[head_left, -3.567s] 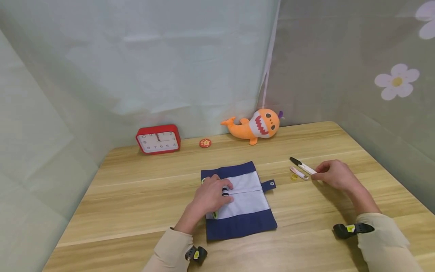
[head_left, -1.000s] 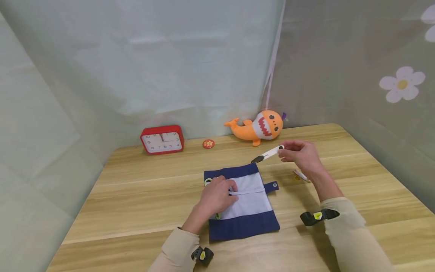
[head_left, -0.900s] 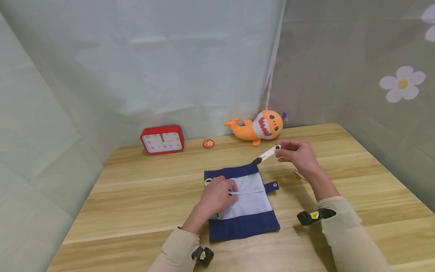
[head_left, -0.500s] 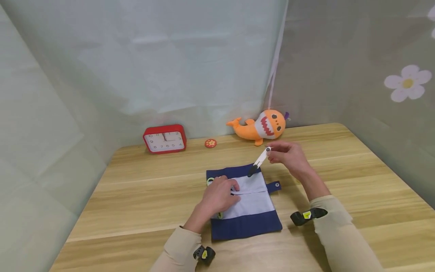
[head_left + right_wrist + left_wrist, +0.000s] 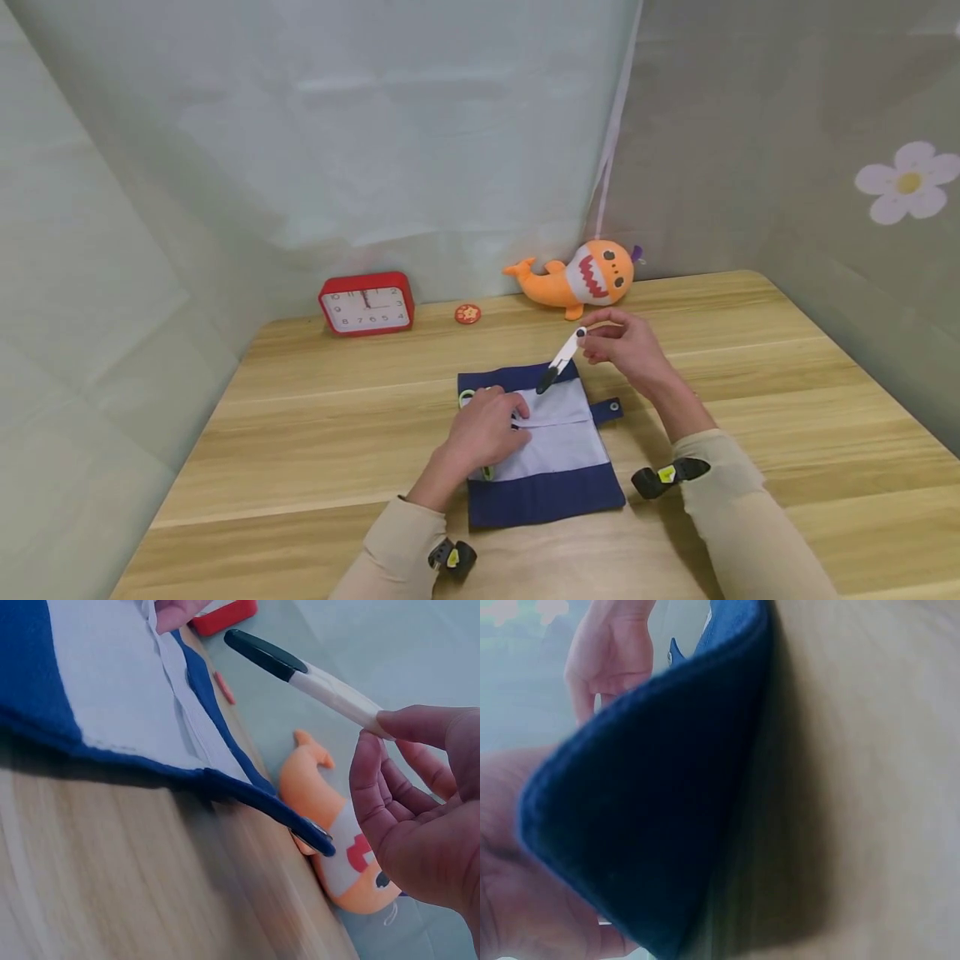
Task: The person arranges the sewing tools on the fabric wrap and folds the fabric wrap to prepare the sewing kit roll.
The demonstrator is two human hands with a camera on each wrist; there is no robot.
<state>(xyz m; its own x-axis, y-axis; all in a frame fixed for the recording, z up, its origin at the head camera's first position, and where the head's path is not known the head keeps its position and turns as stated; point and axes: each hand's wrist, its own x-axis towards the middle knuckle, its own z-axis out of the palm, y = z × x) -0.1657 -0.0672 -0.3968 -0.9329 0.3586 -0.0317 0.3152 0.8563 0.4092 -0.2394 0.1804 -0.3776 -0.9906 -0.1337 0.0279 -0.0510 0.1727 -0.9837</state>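
Observation:
A navy cloth case (image 5: 543, 502) with a pale lining lies opened out on the wooden table, its snap tab (image 5: 607, 409) pointing right. My left hand (image 5: 486, 429) rests over the case's left part, its fingers pinching a white elastic strip (image 5: 558, 422) that runs across the lining. Green-rimmed items (image 5: 467, 397) peek out beside that hand. Between right thumb and fingertips, my right hand (image 5: 626, 350) holds white thread snips (image 5: 564, 357) with a black cap by their white end. The cap points down-left over the upper lining. A navy flap (image 5: 645, 772) covers much of the left wrist view.
At the table's back stand a red clock (image 5: 367, 305) and an orange shark plush (image 5: 573, 279), with a round red badge (image 5: 467, 313) between them. Cloth walls (image 5: 450, 150) close in the back and sides.
The right hand picked the snips up from the table's right and carried them left over the case, tilting the cap downward. The left hand lifted the elastic strip. Small items at right became hidden.

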